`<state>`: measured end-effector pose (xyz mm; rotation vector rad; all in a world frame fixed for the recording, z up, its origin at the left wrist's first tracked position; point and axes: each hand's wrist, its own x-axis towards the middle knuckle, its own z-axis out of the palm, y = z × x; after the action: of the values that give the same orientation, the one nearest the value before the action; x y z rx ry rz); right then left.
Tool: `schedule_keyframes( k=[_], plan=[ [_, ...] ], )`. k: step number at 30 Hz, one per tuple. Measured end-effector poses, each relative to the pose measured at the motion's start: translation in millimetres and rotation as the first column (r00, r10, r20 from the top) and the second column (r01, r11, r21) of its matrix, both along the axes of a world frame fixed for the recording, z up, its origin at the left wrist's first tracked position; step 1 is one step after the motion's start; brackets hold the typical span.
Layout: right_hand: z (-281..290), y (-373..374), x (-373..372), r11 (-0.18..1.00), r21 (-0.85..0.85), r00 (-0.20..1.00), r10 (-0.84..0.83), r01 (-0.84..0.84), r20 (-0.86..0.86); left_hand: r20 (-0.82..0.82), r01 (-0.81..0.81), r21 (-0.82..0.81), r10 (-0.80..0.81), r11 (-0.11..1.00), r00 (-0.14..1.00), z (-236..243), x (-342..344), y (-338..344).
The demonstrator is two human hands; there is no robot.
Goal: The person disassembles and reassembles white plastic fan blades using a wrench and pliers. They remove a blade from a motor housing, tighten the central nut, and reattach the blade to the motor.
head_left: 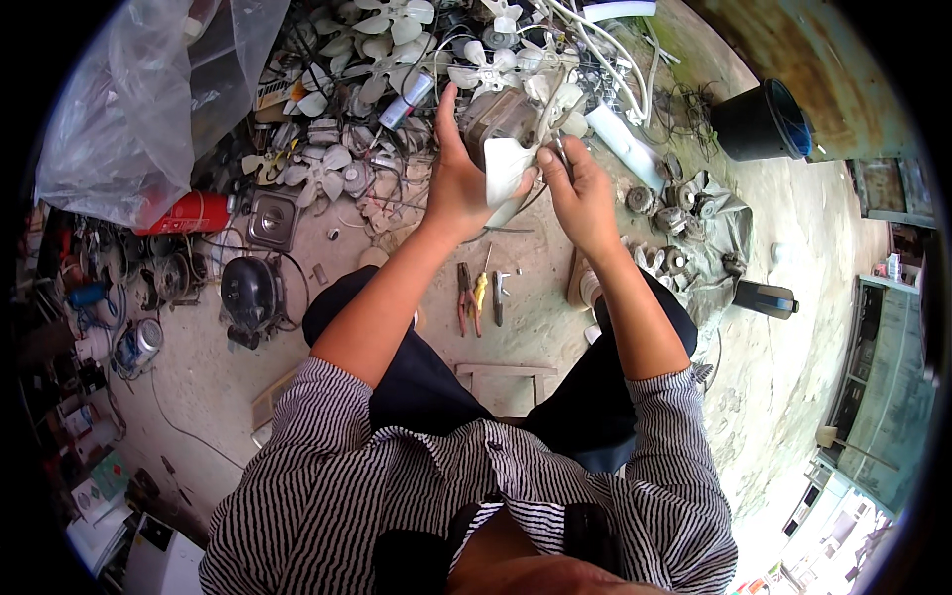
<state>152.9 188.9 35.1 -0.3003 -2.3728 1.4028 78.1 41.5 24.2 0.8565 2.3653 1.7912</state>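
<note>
- Left hand (461, 193) is cupped around the fan unit (503, 117), thumb standing out to the left, the other fingers curling in behind a white blade (508, 171).
- Right hand (585, 196) comes in opposite: thumb and fingertips pinched on a small metal piece (557, 151) by the blade's hub; exactly what it is, I can't tell.
- And there's the fan unit itself, raised between both hands, out in front of the knees, its boxy brownish body up against the left palm.
- Down on the concrete floor (793, 367), between the knees, three tools side by side: red-handled pliers (466, 297), a yellow-handled screwdriver (481, 291), a slim grey tool (499, 297).
- Beyond the hands, a crowded heap of pale fan blades (484, 69), a blue-and-white can (408, 99) lying among the parts.
- Over on the right, a white tube (625, 144), then a grey sheet (731, 223) with small motors beside and on it, a black bucket (759, 121) farther out.
- Over on the left, a black rounded machine (250, 293), a red cylinder (193, 213), and a clear plastic bag (124, 119) bulging above it.
</note>
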Motion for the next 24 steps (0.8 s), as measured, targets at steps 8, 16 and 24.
schedule_keyframes(
  k=[8,16,24],
  plan=[
    [8,4,2,0.996,0.090,1.000,-0.008,0.006,0.022,0.003,-0.055,0.084,0.055,0.995,0.999,14,4,4],
    [5,2,0,0.997,-0.056,0.999,-0.047,0.047,-0.004,-0.087,-0.154,0.053,0.158,0.987,0.984,13,4,6],
    [2,13,-3,0.985,-0.168,0.990,0.063,-0.041,0.123,-0.059,-0.162,0.061,0.166,0.985,0.984,12,3,5]
  ],
)
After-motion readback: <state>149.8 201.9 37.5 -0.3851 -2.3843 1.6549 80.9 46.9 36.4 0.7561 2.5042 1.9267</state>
